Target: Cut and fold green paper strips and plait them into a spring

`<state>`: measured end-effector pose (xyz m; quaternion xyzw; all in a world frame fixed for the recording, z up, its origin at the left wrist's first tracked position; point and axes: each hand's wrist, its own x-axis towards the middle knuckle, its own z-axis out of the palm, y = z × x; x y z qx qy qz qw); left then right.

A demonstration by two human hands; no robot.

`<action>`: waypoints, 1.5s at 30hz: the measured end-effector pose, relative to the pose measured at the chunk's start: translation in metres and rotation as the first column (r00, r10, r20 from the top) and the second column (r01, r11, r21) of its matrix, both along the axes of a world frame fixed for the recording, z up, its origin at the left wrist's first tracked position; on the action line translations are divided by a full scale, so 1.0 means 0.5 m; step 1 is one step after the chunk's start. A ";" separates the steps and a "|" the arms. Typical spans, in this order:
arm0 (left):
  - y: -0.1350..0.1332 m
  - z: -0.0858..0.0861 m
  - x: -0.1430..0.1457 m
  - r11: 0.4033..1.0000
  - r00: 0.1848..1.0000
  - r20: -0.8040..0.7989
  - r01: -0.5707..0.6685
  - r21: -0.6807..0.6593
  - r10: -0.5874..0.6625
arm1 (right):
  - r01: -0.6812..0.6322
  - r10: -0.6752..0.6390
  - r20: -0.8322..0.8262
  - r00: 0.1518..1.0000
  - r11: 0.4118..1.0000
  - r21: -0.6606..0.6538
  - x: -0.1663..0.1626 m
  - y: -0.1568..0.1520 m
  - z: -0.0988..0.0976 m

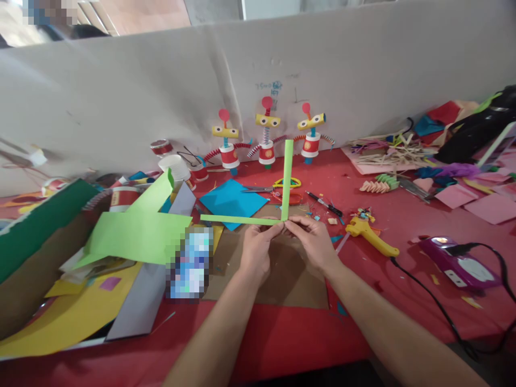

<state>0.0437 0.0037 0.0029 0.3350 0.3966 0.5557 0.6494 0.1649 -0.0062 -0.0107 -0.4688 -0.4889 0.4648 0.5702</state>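
Observation:
Two light green paper strips meet at a right angle between my hands. One strip [287, 177] points up and away; the other strip [239, 220] runs out to the left. My left hand [258, 244] pinches the corner where they join, and my right hand [310, 236] pinches it from the other side. Both hands hover over a brown cardboard sheet [298, 287]. Just beyond lie a blue paper square [229, 201], scissors with yellow handles [287, 183] and a black pen [324, 204]. My fingertips hide the join itself.
Three paper-cup robot figures [266, 153] stand along the white partition [161, 80]. A yellow glue gun [373, 236] lies to the right, its cord trailing near a purple power box [461, 263]. On the left, a box [40, 236] holds coloured paper, including green sheets [137, 234].

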 end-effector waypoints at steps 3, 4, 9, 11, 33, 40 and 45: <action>-0.003 -0.001 0.005 0.999 1.000 -0.018 0.020 0.037 -0.020 | 0.013 -0.013 -0.028 1.000 1.000 -0.017 0.003 0.005 -0.009; -0.003 -0.002 0.006 0.999 1.000 -0.014 0.022 0.047 -0.021 | 0.019 -0.019 -0.029 0.999 1.000 -0.020 0.003 0.006 -0.012; -0.008 -0.003 0.012 0.999 1.000 -0.025 -0.016 0.051 0.018 | 0.007 -0.014 -0.105 0.994 0.998 -0.067 0.000 0.007 -0.016; -0.010 0.000 0.013 0.998 0.999 -0.042 -0.029 0.050 0.031 | -0.017 0.004 -0.140 0.990 0.995 -0.094 -0.002 0.007 -0.016; 0.006 -0.013 -0.003 0.991 0.997 0.015 0.072 -0.114 -0.071 | -0.030 0.008 -0.189 0.982 0.993 -0.113 0.000 0.010 -0.016; 0.006 0.000 -0.004 0.994 0.998 -0.040 0.045 -0.104 -0.050 | -0.021 0.016 -0.062 0.998 0.996 -0.083 0.004 0.005 -0.007; 0.010 -0.005 -0.003 0.997 1.000 -0.025 0.001 -0.078 -0.003 | -0.047 0.048 0.033 0.998 0.998 -0.048 0.005 -0.002 0.012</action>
